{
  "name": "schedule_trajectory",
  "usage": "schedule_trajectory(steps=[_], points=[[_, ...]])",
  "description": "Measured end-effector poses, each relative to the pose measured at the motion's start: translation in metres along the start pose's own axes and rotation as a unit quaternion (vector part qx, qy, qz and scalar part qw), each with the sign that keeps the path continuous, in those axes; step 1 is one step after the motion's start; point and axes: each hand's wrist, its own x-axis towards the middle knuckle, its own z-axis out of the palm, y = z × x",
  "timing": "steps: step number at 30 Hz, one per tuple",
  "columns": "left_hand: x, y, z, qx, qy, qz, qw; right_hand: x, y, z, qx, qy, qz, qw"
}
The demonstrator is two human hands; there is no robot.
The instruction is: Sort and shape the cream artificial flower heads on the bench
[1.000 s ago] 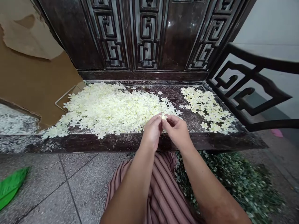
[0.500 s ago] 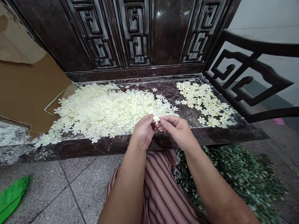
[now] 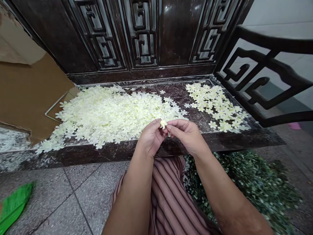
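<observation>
My left hand (image 3: 151,138) and my right hand (image 3: 187,135) meet over the front edge of a dark wooden bench seat (image 3: 146,150). Both pinch one small cream flower (image 3: 163,123) between their fingertips. Just behind the hands a big heap of cream flowers (image 3: 107,112) covers the left and middle of the seat. A smaller, looser patch of the same flowers (image 3: 216,106) lies on the seat's right end.
The bench has a carved dark backrest (image 3: 144,36) and an openwork armrest (image 3: 266,78) on the right. A mass of green bits (image 3: 246,186) covers the floor at my right. Brown cardboard (image 3: 26,94) stands left, a green leaf (image 3: 13,205) lies lower left. Striped cloth (image 3: 168,199) covers my lap.
The hands stay together on the small flower; the fingers have shifted slightly around it. The view has drifted a little to the right and down.
</observation>
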Motion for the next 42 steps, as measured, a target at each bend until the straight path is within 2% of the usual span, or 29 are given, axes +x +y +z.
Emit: schedule_trajectory(steps=[14, 20, 23, 26, 29, 32, 36, 42], points=[[0.002, -0.003, 0.001, 0.038, 0.001, 0.016, 0.999, 0.001, 0.000, 0.000, 0.002, 0.026, 0.007, 1.000], [0.000, -0.006, 0.005, 0.087, 0.033, 0.043, 0.995, 0.003, 0.003, -0.002, -0.025, 0.047, 0.007, 0.999], [0.000, -0.008, 0.007, 0.112, 0.054, 0.050, 0.991, 0.001, 0.006, -0.003, -0.080, 0.060, -0.011, 0.995], [0.001, -0.008, 0.008, 0.148, 0.079, 0.082, 0.982, -0.005, 0.007, -0.004, -0.212, 0.093, -0.094, 0.968], [0.001, -0.007, 0.009, 0.201, 0.103, 0.118, 0.967, -0.014, 0.007, -0.006, -0.353, 0.086, -0.208, 0.908], [0.000, -0.006, 0.009, 0.242, 0.107, 0.125, 0.956, -0.020, 0.008, -0.008, -0.421, 0.066, -0.280, 0.860], [0.000, -0.007, 0.006, 0.291, 0.093, 0.136, 0.942, -0.022, 0.009, -0.008, -0.439, 0.071, -0.322, 0.835], [0.002, -0.007, 0.004, 0.327, 0.097, 0.136, 0.930, -0.021, 0.010, -0.007, -0.469, 0.060, -0.346, 0.810]])
